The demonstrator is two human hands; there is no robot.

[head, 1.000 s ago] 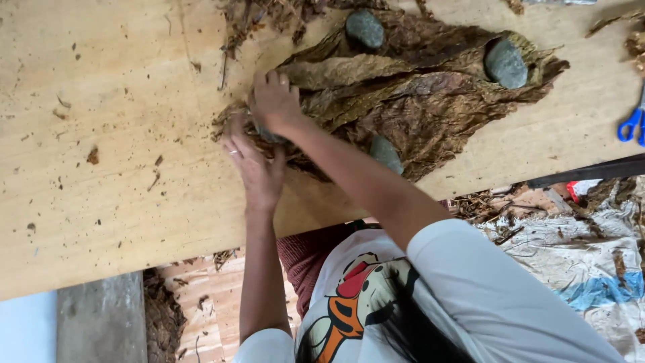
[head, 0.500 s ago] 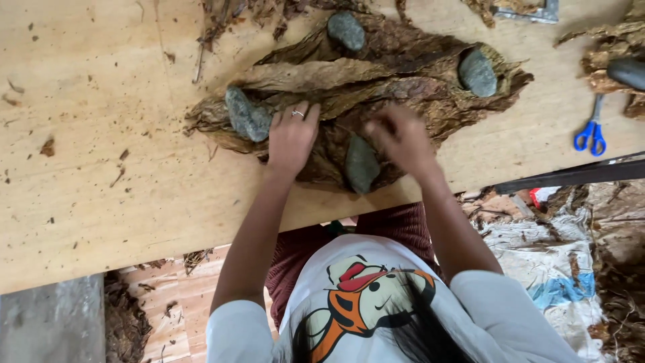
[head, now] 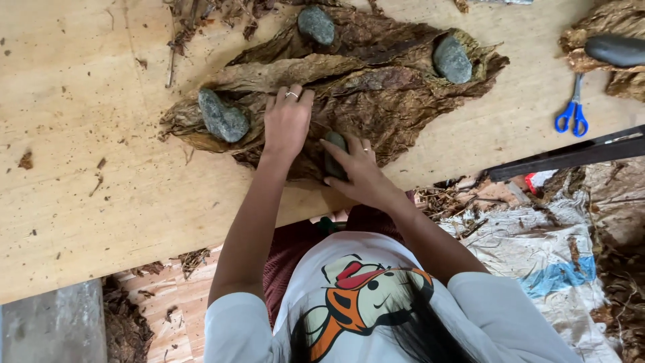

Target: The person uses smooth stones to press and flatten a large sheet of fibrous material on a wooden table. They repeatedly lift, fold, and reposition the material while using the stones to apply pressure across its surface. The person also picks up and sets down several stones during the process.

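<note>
While left fingers [head: 287, 101] press flat on crinkled brown leaves [head: 376, 101], right fingers [head: 349, 149] clasp a smooth grey stone [head: 334, 156].

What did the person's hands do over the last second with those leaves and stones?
The two hands have parted from the leaf pile's left end. The left hand now presses flat on the dried brown leaves, and the right hand has closed on the near stone at the pile's front edge. The other three stones on the pile and the blue scissors have stayed put.
</note>
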